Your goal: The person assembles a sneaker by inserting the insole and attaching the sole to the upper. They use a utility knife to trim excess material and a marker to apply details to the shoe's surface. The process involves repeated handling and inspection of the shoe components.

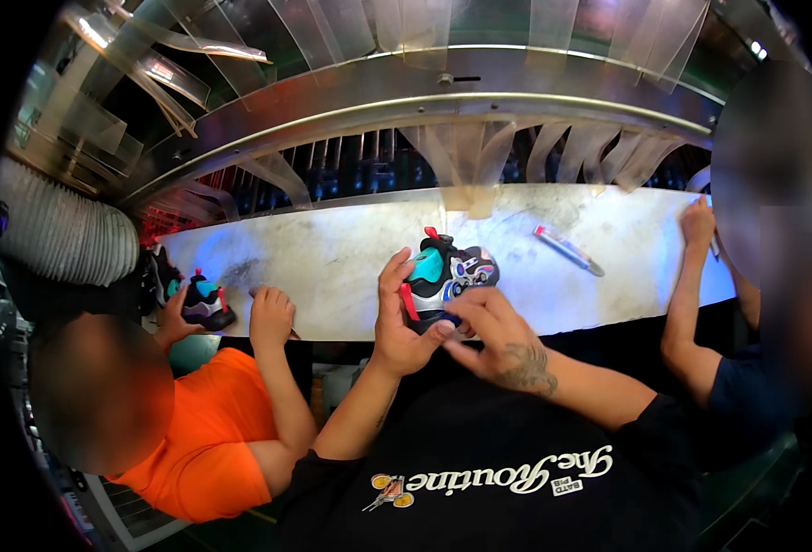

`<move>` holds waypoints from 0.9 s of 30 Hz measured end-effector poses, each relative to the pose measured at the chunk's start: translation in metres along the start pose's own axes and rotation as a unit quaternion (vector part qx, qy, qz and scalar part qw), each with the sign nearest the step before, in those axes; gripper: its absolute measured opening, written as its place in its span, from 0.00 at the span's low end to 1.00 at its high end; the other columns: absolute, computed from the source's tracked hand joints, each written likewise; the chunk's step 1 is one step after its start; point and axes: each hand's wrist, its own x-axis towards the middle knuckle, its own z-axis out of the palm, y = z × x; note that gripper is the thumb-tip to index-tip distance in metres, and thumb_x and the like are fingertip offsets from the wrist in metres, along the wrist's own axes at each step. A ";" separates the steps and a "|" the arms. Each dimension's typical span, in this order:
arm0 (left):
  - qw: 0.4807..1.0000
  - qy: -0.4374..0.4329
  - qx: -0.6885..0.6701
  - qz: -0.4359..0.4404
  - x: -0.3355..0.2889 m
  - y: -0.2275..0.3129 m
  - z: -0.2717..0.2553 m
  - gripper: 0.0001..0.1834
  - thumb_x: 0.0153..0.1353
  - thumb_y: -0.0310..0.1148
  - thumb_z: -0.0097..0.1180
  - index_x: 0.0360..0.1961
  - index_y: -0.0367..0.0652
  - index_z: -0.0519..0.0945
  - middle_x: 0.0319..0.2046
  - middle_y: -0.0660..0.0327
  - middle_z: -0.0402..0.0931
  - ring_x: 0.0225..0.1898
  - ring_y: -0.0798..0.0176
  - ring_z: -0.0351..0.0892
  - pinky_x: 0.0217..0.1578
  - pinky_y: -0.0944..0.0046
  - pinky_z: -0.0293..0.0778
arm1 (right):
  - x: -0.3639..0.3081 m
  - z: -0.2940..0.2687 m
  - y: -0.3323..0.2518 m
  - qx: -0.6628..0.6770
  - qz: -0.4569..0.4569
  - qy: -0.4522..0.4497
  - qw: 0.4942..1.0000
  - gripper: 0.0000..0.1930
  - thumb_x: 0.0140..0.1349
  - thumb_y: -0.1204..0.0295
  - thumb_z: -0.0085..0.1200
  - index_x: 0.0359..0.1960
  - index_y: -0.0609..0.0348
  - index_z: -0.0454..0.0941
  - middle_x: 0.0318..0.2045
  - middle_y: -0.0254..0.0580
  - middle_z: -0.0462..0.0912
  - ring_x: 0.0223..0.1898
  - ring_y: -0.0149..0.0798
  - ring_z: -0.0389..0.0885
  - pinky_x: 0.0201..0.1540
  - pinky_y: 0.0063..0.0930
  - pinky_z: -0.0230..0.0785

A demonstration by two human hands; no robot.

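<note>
A small black sneaker (431,268) with turquoise, silver and red parts is held up over the white worktop (332,248). My left hand (395,317) grips it from the left, the thumb along its lower edge. My right hand (492,335) is closed at the shoe's near lower side, its fingers curled against or just in front of the sole. Whatever its fingertips pinch, if anything, is hidden or too small to name.
A capped marker-like tube (569,251) lies right of the shoe. On the left, a person in orange (213,442) handles a similar sneaker (206,302). Another person's hand (697,224) is at the right end. Clear plastic strips (461,161) hang behind; a ribbed duct (65,221) stands left.
</note>
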 end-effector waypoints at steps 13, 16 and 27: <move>0.978 -0.122 0.163 0.037 0.034 0.014 -0.028 0.67 0.39 0.48 0.94 0.77 0.50 0.62 0.80 0.34 0.56 0.78 0.35 0.65 0.75 0.42 0.68 | 0.020 -0.006 0.041 0.091 -0.036 0.013 0.995 0.35 0.54 0.83 0.78 0.65 0.64 0.77 0.53 0.48 0.80 0.37 0.34 0.83 0.44 0.30 0.81; 0.979 -0.123 0.161 0.034 0.039 0.011 -0.027 0.63 0.38 0.47 0.94 0.72 0.50 0.66 0.78 0.35 0.60 0.76 0.35 0.68 0.74 0.42 0.69 | 0.016 -0.010 0.050 0.129 0.012 -0.015 0.992 0.36 0.55 0.80 0.77 0.68 0.60 0.76 0.57 0.50 0.77 0.39 0.40 0.85 0.47 0.33 0.83; 0.968 -0.189 0.162 0.008 0.046 0.044 0.001 0.60 0.41 0.36 0.93 0.73 0.47 0.64 0.76 0.35 0.59 0.75 0.37 0.69 0.70 0.43 0.75 | -0.038 -0.109 0.173 -0.304 0.258 -0.016 0.917 0.15 0.72 0.62 0.65 0.43 0.61 0.76 0.44 0.56 0.82 0.49 0.60 0.80 0.53 0.57 0.72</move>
